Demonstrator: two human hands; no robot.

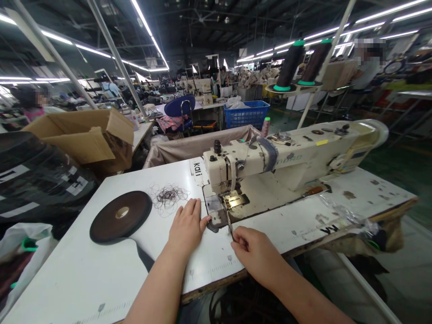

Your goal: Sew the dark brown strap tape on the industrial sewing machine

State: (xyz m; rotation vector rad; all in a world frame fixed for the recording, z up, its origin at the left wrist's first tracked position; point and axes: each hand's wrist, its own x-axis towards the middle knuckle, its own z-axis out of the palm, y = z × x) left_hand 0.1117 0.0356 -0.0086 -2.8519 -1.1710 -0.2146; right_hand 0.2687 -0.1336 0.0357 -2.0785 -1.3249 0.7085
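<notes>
My left hand lies palm down on the white tabletop, fingers stretched forward, its thumb near the plate edge of the sewing machine. In my right hand is a slim metal tool that looks like tweezers, pinched between thumb and fingers. It points away from me toward the area under the needle, beside the shiny brass-coloured slide plate. What its tips touch is too small to tell. A tangle of dark thread lies just beyond my left fingers. Left of it rests a flat brown roll of strip, its loose end trailing toward my left forearm.
Two dark thread cones stand on a holder at the upper right. An open cardboard box and a black wrapped bundle border the table's left side. A blue basket and blue chair stand behind. Other people work farther off.
</notes>
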